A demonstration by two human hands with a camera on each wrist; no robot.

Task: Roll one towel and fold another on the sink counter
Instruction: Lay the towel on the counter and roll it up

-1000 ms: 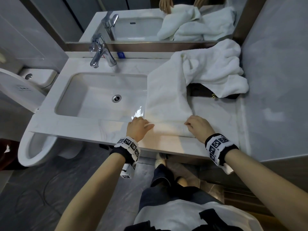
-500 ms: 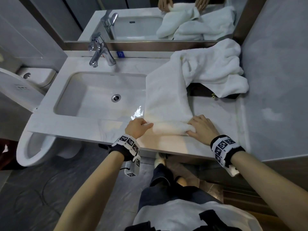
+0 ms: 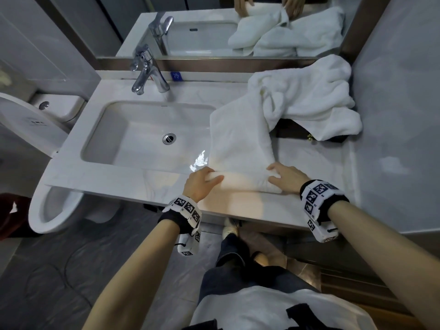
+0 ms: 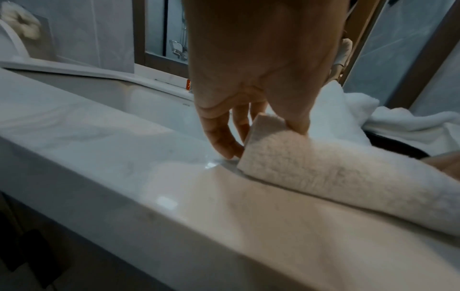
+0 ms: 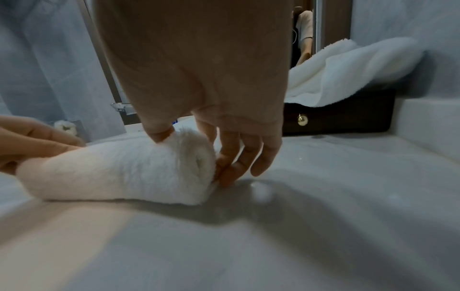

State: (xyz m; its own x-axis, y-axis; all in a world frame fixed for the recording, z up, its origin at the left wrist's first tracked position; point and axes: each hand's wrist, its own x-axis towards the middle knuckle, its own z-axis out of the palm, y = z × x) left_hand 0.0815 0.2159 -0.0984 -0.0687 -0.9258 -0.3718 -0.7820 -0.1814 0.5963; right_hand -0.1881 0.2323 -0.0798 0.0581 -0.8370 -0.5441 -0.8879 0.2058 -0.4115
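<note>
A long white towel (image 3: 239,139) lies on the counter (image 3: 314,160) to the right of the basin, its near end wound into a short roll (image 3: 242,182). My left hand (image 3: 209,177) grips the roll's left end, thumb on top and fingers (image 4: 224,141) curled down behind it. My right hand (image 3: 273,173) holds the right end the same way, thumb over the roll (image 5: 119,169) and fingers (image 5: 239,167) against its end. A second white towel (image 3: 309,96) lies crumpled at the back right, draped over a dark box.
The sink basin (image 3: 142,139) and chrome faucet (image 3: 147,72) are to the left of the towel. A dark box with a brass knob (image 5: 336,118) stands at the back right under the crumpled towel. A wall (image 3: 392,115) bounds the counter on the right; a toilet (image 3: 47,198) stands at the left.
Both hands went from pinching the towel's flat near edge to rolling it away from me. The roll has grown thicker and sits farther from the counter's front edge.
</note>
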